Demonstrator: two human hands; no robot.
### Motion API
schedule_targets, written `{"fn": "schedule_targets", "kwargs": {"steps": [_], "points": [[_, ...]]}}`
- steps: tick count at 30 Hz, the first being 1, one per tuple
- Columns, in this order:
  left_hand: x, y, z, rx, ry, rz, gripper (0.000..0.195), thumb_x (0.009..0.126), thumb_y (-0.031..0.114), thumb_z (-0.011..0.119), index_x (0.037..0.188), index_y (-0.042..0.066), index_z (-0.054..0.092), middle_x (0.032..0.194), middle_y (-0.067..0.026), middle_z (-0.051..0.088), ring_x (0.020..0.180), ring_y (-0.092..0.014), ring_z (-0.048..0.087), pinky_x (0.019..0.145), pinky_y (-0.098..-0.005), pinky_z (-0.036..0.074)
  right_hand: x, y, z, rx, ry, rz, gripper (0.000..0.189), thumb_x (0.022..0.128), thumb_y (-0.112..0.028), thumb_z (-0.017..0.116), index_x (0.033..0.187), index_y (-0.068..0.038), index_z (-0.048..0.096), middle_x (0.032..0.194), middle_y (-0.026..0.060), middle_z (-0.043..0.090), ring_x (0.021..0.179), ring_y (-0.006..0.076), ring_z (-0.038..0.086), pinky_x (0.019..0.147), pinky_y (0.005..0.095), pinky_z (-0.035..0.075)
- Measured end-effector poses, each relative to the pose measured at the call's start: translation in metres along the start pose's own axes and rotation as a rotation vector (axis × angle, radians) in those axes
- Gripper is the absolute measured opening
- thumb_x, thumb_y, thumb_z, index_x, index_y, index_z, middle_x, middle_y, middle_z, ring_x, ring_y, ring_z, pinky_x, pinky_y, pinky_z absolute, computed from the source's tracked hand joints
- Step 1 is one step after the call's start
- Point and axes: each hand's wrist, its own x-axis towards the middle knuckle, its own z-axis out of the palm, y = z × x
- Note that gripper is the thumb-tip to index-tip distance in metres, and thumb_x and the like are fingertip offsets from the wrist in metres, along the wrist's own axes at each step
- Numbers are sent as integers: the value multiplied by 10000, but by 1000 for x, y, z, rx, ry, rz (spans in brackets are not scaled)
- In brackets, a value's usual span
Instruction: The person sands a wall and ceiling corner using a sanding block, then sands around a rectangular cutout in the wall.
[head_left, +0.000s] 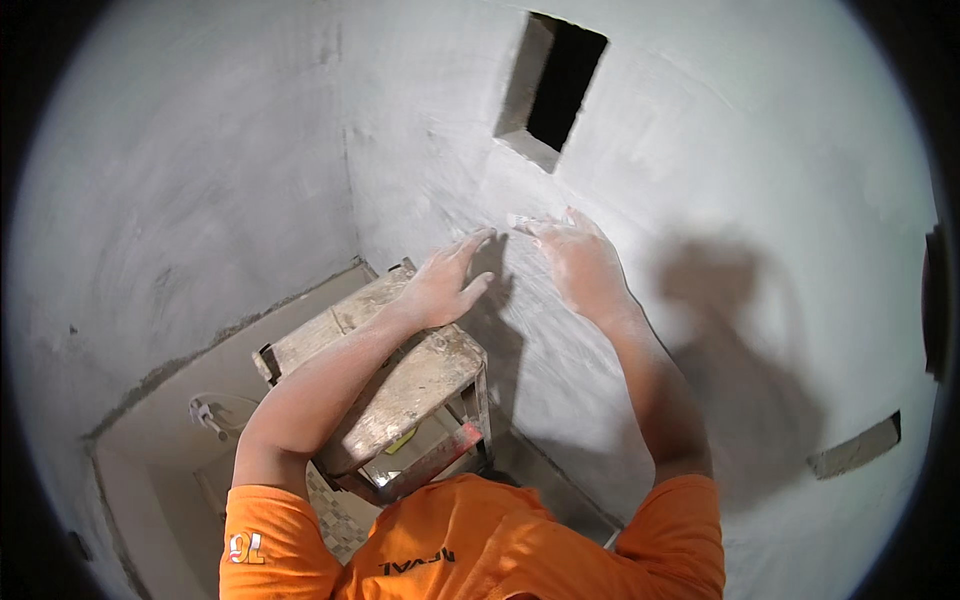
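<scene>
Dust coats both of my hands in front of a grey plastered wall (555, 352). My right hand (581, 266) lies against the wall below a rectangular opening (517, 90), its fingers over a small pale flat piece (517, 220) that looks like folded sandpaper. Most of that piece is hidden under the fingers. To its left, my left hand (446, 281) holds nothing. Its thumb stands apart from the fingers, whose tips are at or close to the wall; contact cannot be told. Under the left forearm is a worn wooden stand (420, 382) with a splattered top.
A second plastered wall (202, 172) meets this one at a corner on the left. Low down there, a tap (206, 418) sticks out above a tiled floor (335, 514). A red-painted bar (442, 454) crosses below the stand's top. A narrow recess (855, 448) is cut at lower right.
</scene>
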Motion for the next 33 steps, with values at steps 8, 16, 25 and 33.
{"fn": "schedule_targets", "kwargs": {"steps": [8, 16, 25, 33], "points": [[14, 44, -28, -573, 119, -3, 352, 979, 266, 794, 1211, 22, 689, 1098, -39, 707, 991, -119, 616, 886, -338, 519, 4, -21, -3, 1004, -48, 429, 283, 1041, -230, 660, 1040, 48, 707, 833, 234, 670, 704, 201, 577, 706, 377, 493], [52, 87, -41, -662, 235, 258, 226, 994, 223, 750, 1065, 20, 681, 932, -53, 679, 852, -136, 586, 802, -325, 496, 28, 16, -93, 1015, -129, 350, 331, 975, -336, 761, 974, -18, 670, 773, 48, 577, 765, 99, 508, 712, 315, 462], [142, 126, -71, -530, 433, 550, 340, 963, 155, 807, 1216, 14, 628, 1068, -44, 638, 991, -206, 646, 966, -366, 510, 67, 48, -174, 343, 54, 56, 284, 989, -111, 623, 1246, -35, 716, 1157, 149, 736, 1028, 251, 714, 923, 385, 563], [210, 78, -20, -807, 533, 257, 262, 1014, 224, 750, 1140, 10, 666, 992, -34, 667, 945, -157, 596, 901, -330, 490, 60, 95, -162, -704, 217, -110, 391, 955, -107, 630, 1336, -35, 683, 1484, 108, 628, 1394, 280, 554, 1166, 420, 448]]}}
